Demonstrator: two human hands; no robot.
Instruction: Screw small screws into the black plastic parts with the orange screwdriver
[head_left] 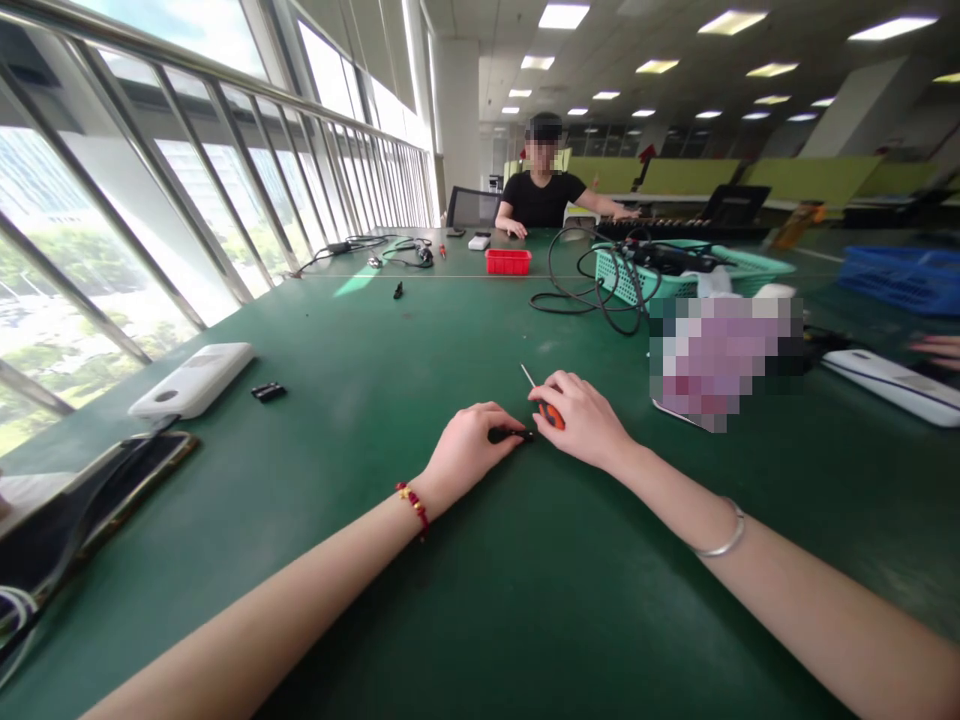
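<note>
Near the middle of the green table (420, 340), my left hand (469, 447) is closed around a small black part (517, 434), its fingers pinching it close to the tabletop. What kind of part it is does not show. In my right hand (585, 420) is a screwdriver (551, 412) with an orange and black handle. Its thin metal shaft points up and away to the left, apart from the black part. The two hands are close together, and my right fingers partly hide the handle.
A white power bank (193, 380), a small black piece (268, 391) and a phone (112, 490) lie at left. Ahead are a red bin (508, 262) and a green basket (705, 262) with black cables. A person (544, 190) sits across; a blue basket (900, 278) stands right.
</note>
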